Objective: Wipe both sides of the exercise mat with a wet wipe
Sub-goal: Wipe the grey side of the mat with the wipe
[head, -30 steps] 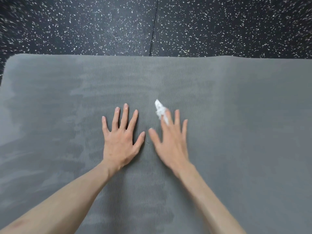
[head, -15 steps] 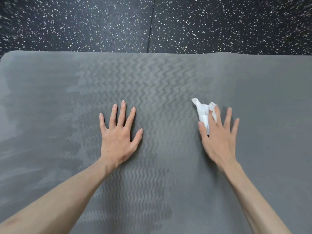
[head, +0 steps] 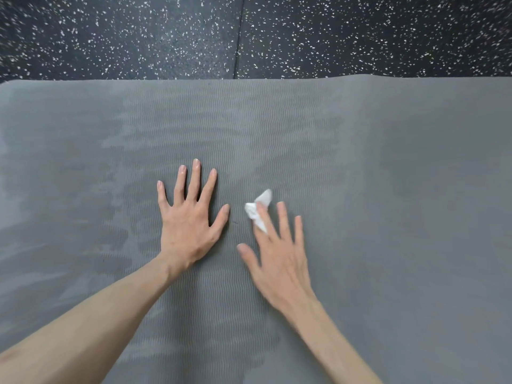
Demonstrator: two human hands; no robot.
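Note:
A grey ribbed exercise mat (head: 388, 189) lies flat and fills most of the view; darker damp streaks mark its left and middle parts. My left hand (head: 191, 217) rests flat on the mat near the middle, fingers spread and straight. Just to its right, my right hand (head: 279, 259) presses a crumpled white wet wipe (head: 259, 210) onto the mat with straight fingers. Most of the wipe is hidden under the fingers; a white tip sticks out beyond the index finger.
Beyond the mat's far edge lies black rubber flooring (head: 138, 37) with white speckles and a seam (head: 239, 37) running away from me. The right part of the mat looks dry and even.
My right hand swept the wipe out to the right, then back left and slightly nearer, ending close beside my left hand. The left hand stayed planted on the mat.

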